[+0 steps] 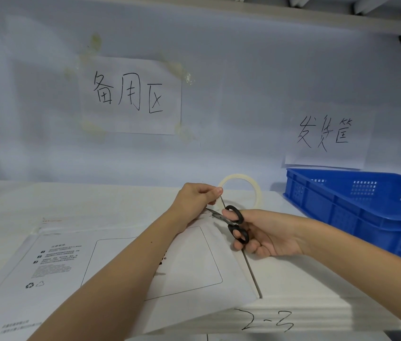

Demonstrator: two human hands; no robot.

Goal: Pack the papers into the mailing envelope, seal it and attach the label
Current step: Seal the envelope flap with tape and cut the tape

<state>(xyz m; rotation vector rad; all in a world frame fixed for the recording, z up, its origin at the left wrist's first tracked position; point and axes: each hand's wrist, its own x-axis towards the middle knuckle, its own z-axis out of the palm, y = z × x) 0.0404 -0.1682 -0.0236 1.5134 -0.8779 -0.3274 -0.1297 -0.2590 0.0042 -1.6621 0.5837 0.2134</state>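
Observation:
A white mailing envelope with printed text and an outlined label box lies flat on the white table, under my left forearm. My left hand pinches a tape roll, a thin pale ring held upright above the envelope's far right corner, with a strip of clear tape stretched down from it. My right hand grips black-handled scissors, whose blades point left and meet the tape strip just below my left fingers. No loose papers or separate label show.
A blue perforated plastic crate stands at the right, close to my right forearm. Two handwritten paper signs hang on the back wall. A seam splits the table top beside the envelope; "2-3" is written on the front edge.

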